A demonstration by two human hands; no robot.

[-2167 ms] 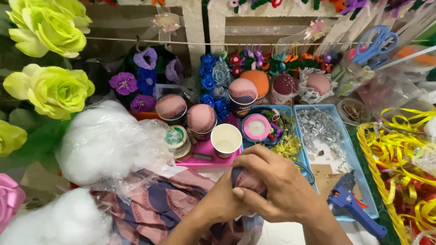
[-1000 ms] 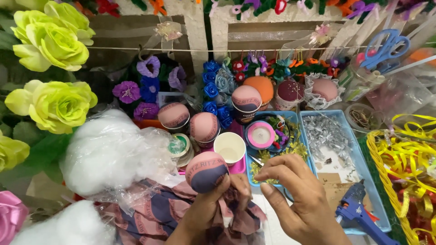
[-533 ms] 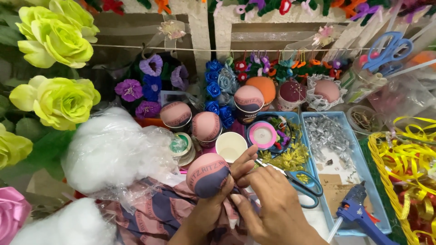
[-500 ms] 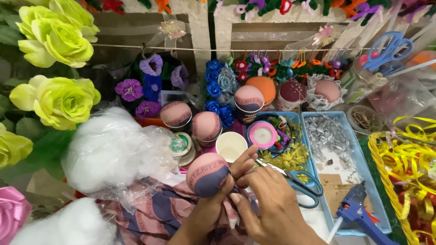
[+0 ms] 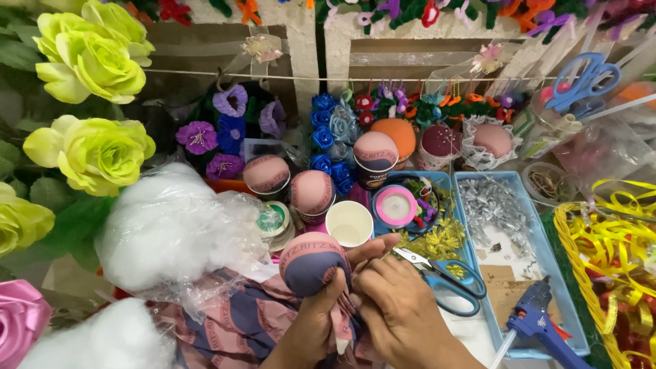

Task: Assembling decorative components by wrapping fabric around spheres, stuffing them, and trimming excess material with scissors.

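My left hand [image 5: 309,329] grips the gathered neck of a stuffed fabric ball [image 5: 313,262], navy and pink striped, and holds it upright. My right hand [image 5: 404,316] presses against the ball's right side, thumb along it, fingers curled at the gathered cloth. Blue-handled scissors [image 5: 447,281] sit at that hand's knuckles, seemingly held, with the blades pointing left toward the ball. More of the same striped fabric [image 5: 232,321] lies under both hands.
A bag of white stuffing [image 5: 171,225] lies to the left. Behind stand cups topped with fabric balls [image 5: 311,195], an empty white cup [image 5: 349,222] and a pink tape roll [image 5: 395,205]. To the right lie a blue tray [image 5: 519,273], a glue gun [image 5: 540,324] and yellow ribbon [image 5: 615,260].
My right hand reached toward the blue tray, then came back to the ball with the scissors alongside it. My left hand lifted the ball into view and keeps it upright.
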